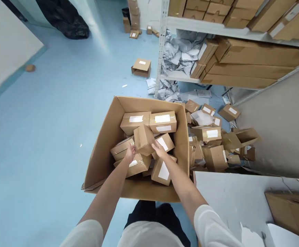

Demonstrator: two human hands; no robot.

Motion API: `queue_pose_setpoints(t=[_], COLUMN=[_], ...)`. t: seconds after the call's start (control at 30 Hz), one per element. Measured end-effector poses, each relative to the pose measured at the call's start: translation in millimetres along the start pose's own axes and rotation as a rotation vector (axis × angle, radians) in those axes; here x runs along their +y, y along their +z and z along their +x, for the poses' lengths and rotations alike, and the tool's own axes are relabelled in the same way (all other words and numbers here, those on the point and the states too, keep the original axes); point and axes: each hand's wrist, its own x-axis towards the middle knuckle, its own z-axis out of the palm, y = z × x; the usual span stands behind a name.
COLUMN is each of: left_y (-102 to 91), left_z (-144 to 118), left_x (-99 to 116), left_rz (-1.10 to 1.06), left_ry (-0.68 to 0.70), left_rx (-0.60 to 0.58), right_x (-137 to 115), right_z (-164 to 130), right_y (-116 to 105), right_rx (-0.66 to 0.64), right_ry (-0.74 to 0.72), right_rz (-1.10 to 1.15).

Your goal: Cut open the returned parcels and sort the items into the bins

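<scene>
Item: small box [143, 139], plain brown card, taped. Position: tilted on one edge atop the heap inside the carton [105, 137], near the heap's middle.

Left hand [130, 152]: its grip is closed on the small box's lower left corner. Right hand [159, 150]: grip closed on the lower right side, also resting over a labelled box [165, 142] just behind.

Handling note, as a judgement: the small box sits askew, so both hands should press evenly from opposite sides and keep it level. It is best settled flat, label side up, into a gap rather than left balanced on a corner. The neighbours are loose and may slide if leaned on. The carton walls look soft; its near flap is bent, so nothing should be pushed against it.

Count, carton contents: about eight boxes in view, the held one included. Two lie side by side at the far wall [149, 121], both labelled; the others are tumbled at angles. Any below are hidden.

Count, floor pile [213, 144] to the right of the carton: roughly ten to twelve boxes, loose and overlapping; exact number cannot be told.

Count, elsewhere: one lone box [141, 67] on the blue floor, well apart. Several more far off by the wall, too small to count. Shelf rack [162, 51]: two tiers seen, with long flat cartons and crumpled grey bags [181, 51]. One black sack [67, 20] far left.
</scene>
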Motion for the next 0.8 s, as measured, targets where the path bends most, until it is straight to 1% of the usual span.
queue_pose_setpoints(t=[0.07, 0.13, 0.23, 0.3, 0.43, 0.57, 0.67, 0.8], left_y=[-0.4, 0.9, 5.5, 9.8, 18.6, 24.0, 29.5, 43.7], left_z=[9, 14, 12, 4, -30, -70, -97, -132], left_x=[-5, -8, -9, -9, -12, -9, 5, 35], left_rz=[-0.033, -0.089, -0.142, -0.136, -0.101, -0.067, -0.019, 0.071], left_ry=[-0.082, -0.144, -0.157, -0.128, -0.032, 0.069, 0.18, 0.325], left_rx=[-0.011, -0.048, -0.082, -0.078, -0.104, -0.187, -0.262, -0.375], right_x=[1, -1, -3, -4, -1, -7, -23, -47], right_z=[13, 23, 28, 23, -7, -48, -75, -110], right_y=[13, 23, 31, 31, 22, 9, -2, -21], right_rx=[-0.031, -0.059, -0.084, -0.086, -0.068, 0.001, 0.062, 0.122], right_ry=[0.034, 0.066, 0.105, 0.101, 0.067, -0.093, -0.222, -0.383], right_rz=[-0.001, -0.005, -0.001, 0.019, 0.087, 0.176, 0.212, 0.241])
